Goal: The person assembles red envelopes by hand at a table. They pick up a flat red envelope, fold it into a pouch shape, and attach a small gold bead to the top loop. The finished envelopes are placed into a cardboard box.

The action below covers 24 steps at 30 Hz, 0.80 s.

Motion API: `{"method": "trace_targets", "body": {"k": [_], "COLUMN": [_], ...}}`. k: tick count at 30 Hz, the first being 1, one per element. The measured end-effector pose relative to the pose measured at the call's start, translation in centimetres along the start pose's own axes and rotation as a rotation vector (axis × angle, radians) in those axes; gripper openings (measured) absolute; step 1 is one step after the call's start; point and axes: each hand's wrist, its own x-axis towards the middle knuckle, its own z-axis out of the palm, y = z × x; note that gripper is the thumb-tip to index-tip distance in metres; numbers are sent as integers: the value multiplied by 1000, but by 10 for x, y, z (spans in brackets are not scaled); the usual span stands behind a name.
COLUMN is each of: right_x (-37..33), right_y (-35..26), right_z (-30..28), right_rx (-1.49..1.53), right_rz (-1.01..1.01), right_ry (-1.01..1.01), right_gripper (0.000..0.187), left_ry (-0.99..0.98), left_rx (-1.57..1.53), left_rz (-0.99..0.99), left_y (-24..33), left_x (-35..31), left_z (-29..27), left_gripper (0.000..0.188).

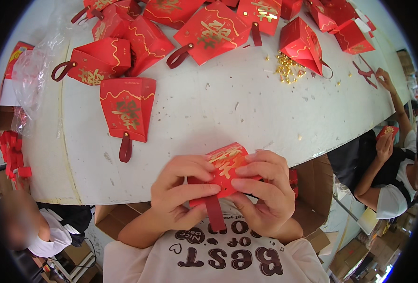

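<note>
The left hand (178, 194) and right hand (269, 191), 2 in all, pinch 1 held box (227, 165), red with gold print, between fingers and thumbs, 1 grip at each side. It is at the near edge of the table (194, 113), in front of the shirt (161, 266); 1 dark red strap (215, 217) hangs from it. On the table, 1 front box (124, 101) lies apart at the left with 1 strap loop (125, 148). At least 9 far boxes (211, 35) overlap behind, too crowded to count exactly. Beside 1 at the right lies 1 pile of gold studs (286, 68), too many to count. 2 other people show; the right-hand co-worker (390, 200) holds 1 small box (390, 132).
</note>
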Motion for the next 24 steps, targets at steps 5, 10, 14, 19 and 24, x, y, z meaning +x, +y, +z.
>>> {"method": "trace_targets", "body": {"k": [5,10,14,19,24], "right_x": [3,5,1,0,0], "right_y": [6,8,10,11,11], "right_z": [-5,-7,-3,-5,-3], "right_rx": [106,110,146,152,141], "right_rz": [-18,-40,-29,-42,-20], "right_ry": [-241,-256,-190,-201,-178], "right_gripper": [26,24,26,25,27], "left_ry": [-94,-94,-178,-157,-242], "left_rx": [128,-199,-259,-236,-140], "left_rz": [-217,-629,-632,-640,-427], "left_y": [30,18,18,24,20], "left_x": [18,40,39,39,38], "left_z": [-15,-22,-23,-20,-21], "left_gripper": [20,14,9,12,17]}}
